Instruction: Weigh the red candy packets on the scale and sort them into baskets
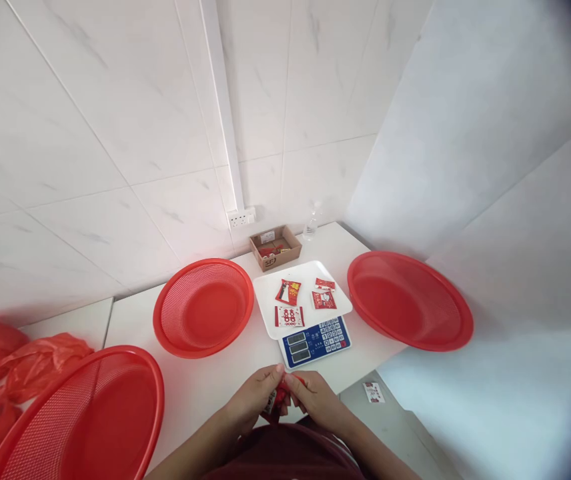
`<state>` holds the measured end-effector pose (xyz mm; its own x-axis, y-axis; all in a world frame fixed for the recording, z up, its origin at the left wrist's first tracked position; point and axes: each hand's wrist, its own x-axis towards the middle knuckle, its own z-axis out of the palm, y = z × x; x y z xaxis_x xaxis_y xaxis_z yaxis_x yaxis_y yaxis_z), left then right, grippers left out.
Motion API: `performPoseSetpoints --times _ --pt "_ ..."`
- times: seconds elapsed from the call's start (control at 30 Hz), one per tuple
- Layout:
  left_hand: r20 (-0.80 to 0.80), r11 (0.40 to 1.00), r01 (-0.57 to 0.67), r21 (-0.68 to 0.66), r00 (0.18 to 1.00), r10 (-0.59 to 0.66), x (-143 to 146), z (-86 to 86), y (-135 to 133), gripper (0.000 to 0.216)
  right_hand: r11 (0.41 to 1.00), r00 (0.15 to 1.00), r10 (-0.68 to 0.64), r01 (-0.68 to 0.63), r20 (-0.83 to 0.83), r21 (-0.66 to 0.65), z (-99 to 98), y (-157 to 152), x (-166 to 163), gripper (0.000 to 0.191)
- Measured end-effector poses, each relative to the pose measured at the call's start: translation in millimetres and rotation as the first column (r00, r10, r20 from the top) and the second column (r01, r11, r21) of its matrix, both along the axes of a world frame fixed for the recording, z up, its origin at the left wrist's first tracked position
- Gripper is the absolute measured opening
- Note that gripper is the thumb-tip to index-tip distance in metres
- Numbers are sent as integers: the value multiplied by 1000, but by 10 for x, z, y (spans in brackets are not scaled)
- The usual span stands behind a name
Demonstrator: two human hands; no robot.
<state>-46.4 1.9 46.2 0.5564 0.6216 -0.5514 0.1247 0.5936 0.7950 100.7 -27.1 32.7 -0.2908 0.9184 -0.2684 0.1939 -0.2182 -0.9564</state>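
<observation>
Close to my body, at the table's front edge, my left hand (pixel 253 398) and my right hand (pixel 319 400) meet, thumbs side by side. Both are closed on a small red packet (pixel 279 398), mostly covered by my fingers. Just beyond them stands a digital scale (pixel 315 341) with a blue keypad and dark display windows. Its white tray (pixel 261 293) carries several small packets: a red and yellow one (pixel 288 292), a white one with red print (pixel 289 316), a red one (pixel 324 300) and a smaller red and white one (pixel 325 285).
Red plastic baskets stand at the centre left (pixel 160 313), right (pixel 467 320) and front left (pixel 158 400). Red plastic bags (pixel 40 363) lie far left. By the wall are a cardboard box (pixel 285 257) and a clear bottle (pixel 310 228). A white packet (pixel 373 393) lies below the table.
</observation>
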Motion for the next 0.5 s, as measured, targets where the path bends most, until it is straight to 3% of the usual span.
performPoseSetpoints --times 0.17,0.33,0.4,0.5 --pt "7 998 -58 34 998 58 112 49 73 58 1000 1000 24 -24 -17 -13 40 155 140 59" --pt "25 986 -146 75 989 145 272 -10 171 51 997 995 70 -72 -67 -31 -59 320 271 58" --pt "17 969 -239 67 971 238 343 -40 214 49 997 997 63 -65 -43 -32 -138 414 418 57" --pt "39 905 -425 6 904 425 382 -48 291 48 997 988 -78 80 134 -13 -281 643 783 52"
